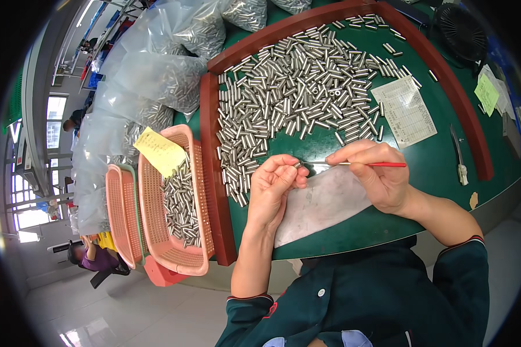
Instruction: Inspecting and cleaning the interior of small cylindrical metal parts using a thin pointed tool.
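Observation:
My left hand pinches a small metal cylinder between thumb and fingertips, mostly hidden by them. In my right hand is a thin tool with a red handle and a slender shaft, gripped like a pen. Its shaft points left toward the cylinder; whether the tip touches it I cannot tell. Beneath both hands lies a pale, smudged cloth or sheet on the green tabletop. Just beyond them spreads a large heap of short shiny metal cylinders.
A dark red wooden border frames the heap. On the left stand a pink basket of cylinders with a yellow note and another pink basket, beside filled plastic bags. A printed sheet, scissors-like tool and black fan are right.

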Demonstrator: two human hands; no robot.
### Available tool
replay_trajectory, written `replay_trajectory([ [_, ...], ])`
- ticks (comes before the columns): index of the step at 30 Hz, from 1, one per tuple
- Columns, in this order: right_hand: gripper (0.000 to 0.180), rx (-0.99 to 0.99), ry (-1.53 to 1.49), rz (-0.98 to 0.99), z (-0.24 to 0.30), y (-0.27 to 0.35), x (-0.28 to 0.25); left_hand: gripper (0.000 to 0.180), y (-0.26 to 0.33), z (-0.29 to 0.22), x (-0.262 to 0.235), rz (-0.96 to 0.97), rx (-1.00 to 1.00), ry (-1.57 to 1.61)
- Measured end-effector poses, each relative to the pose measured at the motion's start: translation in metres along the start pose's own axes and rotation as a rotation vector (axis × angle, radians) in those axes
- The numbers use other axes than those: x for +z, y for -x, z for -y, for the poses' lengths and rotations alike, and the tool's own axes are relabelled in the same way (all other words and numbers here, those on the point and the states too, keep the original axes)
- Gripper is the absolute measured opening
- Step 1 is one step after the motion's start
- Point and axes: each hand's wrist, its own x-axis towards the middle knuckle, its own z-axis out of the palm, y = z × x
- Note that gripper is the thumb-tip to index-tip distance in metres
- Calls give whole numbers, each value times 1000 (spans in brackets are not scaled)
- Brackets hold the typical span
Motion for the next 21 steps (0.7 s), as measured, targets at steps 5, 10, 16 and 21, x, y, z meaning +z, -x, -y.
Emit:
replay_trajectory([
  [5, 7, 24, -30, -32, 0, 2, 1, 11, 0, -1, 0, 15, -17, 6],
  [10, 7, 19, -28, -42, -2, 3, 4, 12, 1, -1, -1, 17, -17, 13],
  [16, 4, 32, 13, -106, -4, 0, 0, 12, 1, -1, -4, 28, -21, 16],
  [21, 3, 153, -199, -132, -3, 2, 3, 11, 1, -1, -3, 7, -18, 4],
])
